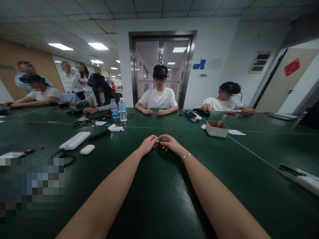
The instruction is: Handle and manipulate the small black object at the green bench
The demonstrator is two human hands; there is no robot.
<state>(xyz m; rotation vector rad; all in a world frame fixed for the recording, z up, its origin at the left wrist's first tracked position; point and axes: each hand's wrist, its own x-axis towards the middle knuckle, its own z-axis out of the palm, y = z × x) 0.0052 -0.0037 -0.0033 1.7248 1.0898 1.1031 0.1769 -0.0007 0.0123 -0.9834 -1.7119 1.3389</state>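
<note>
My left hand (149,145) and my right hand (171,145) meet over the middle of the dark green table (159,186). Between their fingertips is a small dark object (159,141) with a light part at its left; it is too small to name. Fingers of both hands are closed on it. A silvery bracelet (186,157) circles my right wrist.
A white case (87,149), a white power strip (75,140) and cables lie to the left. Two bottles (123,110) stand farther back. A cardboard box (216,128) sits at the right. Several people are around the table, one directly opposite.
</note>
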